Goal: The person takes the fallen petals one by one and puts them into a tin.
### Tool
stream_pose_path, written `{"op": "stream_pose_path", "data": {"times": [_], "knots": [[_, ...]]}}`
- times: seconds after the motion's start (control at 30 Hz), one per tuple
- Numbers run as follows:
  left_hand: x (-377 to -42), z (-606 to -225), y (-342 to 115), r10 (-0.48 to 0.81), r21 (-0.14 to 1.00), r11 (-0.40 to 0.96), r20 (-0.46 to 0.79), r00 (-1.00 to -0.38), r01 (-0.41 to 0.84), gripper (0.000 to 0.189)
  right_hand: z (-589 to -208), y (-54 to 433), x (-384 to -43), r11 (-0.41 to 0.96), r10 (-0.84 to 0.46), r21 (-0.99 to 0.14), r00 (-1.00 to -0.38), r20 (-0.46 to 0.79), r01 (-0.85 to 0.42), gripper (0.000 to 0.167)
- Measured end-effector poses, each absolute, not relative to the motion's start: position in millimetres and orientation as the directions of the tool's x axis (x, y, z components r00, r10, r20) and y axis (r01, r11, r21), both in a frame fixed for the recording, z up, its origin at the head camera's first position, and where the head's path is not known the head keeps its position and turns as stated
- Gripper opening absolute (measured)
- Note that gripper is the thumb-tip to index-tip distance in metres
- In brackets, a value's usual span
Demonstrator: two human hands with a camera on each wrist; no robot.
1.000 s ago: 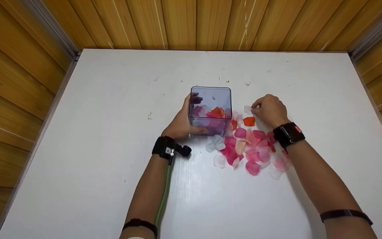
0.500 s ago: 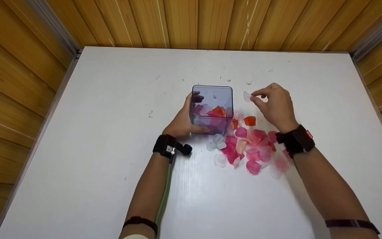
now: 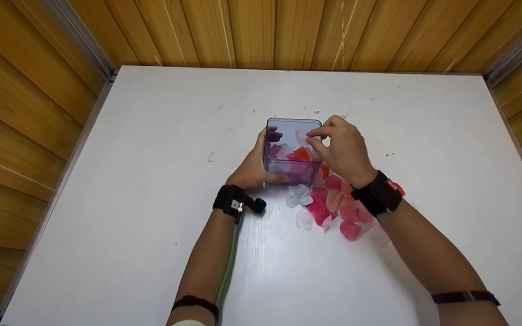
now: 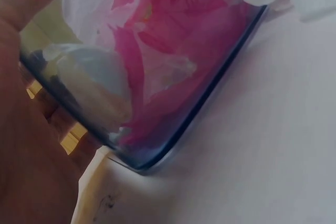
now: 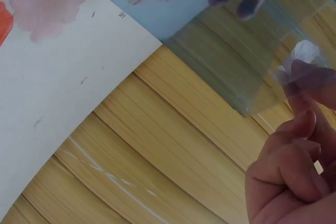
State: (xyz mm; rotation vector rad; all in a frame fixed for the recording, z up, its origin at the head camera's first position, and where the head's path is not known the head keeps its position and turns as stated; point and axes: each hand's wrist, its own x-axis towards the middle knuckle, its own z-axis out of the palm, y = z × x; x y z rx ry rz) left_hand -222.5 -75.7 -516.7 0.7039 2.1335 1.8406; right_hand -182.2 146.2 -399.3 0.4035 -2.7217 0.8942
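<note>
At mouth of bluish see-through container [image 3: 292,164]: whitish, filmy petal [image 3: 301,137].

readable text: none | red tag [image 3: 395,186] on black wristband [image 3: 375,194]: too small to read

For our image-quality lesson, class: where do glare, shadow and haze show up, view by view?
Head view: pale sheen on the white table, soft shadow alongside the right forearm; left wrist view: dim and soft overall, petals hazy through the tinted clear box; right wrist view: the right hand has fingertips veiled by the box wall, while the wooden panels show readable grain.
</note>
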Motion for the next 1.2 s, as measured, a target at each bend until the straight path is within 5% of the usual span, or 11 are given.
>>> {"op": "stream_pose_path", "data": {"times": [0.53,0.83,1.2], "knots": [[-224,-517,-73,0.513,0.980,0.025,0.155,-0.844,0.195,0.129,-408,208,-174,0.776,-0.082,-0.550,-0.914,0.397,-0.309,0.014],[-222,-520,-75,0.503,0.979,0.060,0.141,-0.853,0.197,0.130,-436,290,-151,0.867,-0.033,-0.497,-0.999,0.018,-0.038,0.023],[-221,-519,-75,0.490,0.971,0.128,0.116,-0.864,0.203,0.132,-447,337,-121,0.860,0.019,-0.474,-0.940,-0.340,0.189,0.034]]}}
